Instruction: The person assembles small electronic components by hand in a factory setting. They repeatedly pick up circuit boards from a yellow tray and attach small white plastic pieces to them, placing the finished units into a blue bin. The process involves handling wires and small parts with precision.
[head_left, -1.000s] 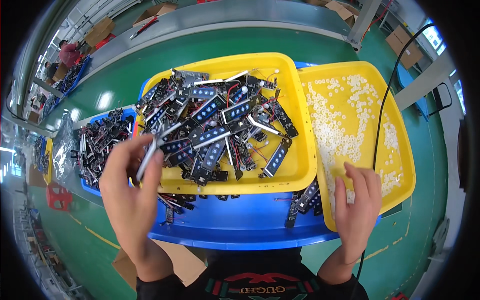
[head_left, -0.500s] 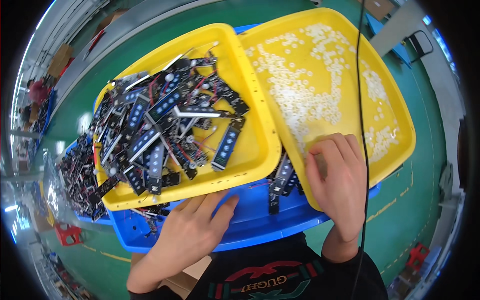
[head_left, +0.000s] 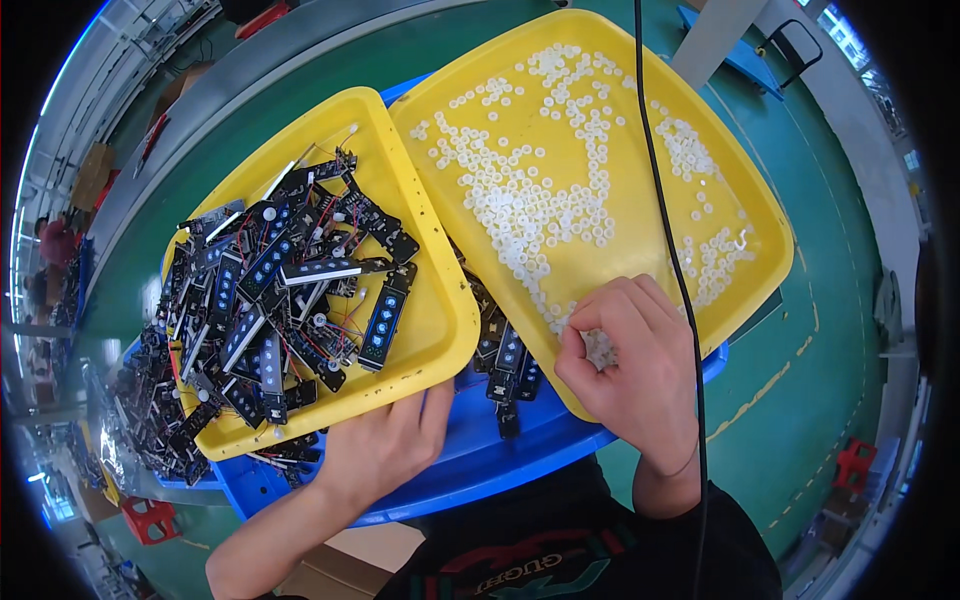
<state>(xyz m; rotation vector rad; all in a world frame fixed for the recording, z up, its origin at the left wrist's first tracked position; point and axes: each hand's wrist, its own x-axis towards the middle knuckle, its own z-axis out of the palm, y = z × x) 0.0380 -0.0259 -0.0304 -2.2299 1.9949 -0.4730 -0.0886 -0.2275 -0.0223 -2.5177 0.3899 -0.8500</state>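
Observation:
My left hand (head_left: 388, 452) reaches beneath the near rim of a yellow tray (head_left: 458, 340), its fingertips hidden under it. That tray holds a heap of black circuit-board strips (head_left: 268, 265) with thin wires and white edges. My right hand (head_left: 640, 375) is curled, thumb toward fingers, over the near corner of a larger yellow tray (head_left: 560, 245). Small white plastic rings (head_left: 598, 350) show inside its curl. More white rings (head_left: 525, 210) lie scattered and piled across that tray, densest left of its middle.
Both yellow trays rest over a blue bin (head_left: 470, 455) holding more black board strips (head_left: 505, 375). Another heap of boards (head_left: 140, 410) lies at far left. A black cable (head_left: 665, 220) hangs across the larger tray. Red stools (head_left: 150, 517) stand on the green floor.
The whole view has shifted, with the trays now further left and lower. My left hand has slid further under the smaller tray's rim. White rings now show within my right hand's curl.

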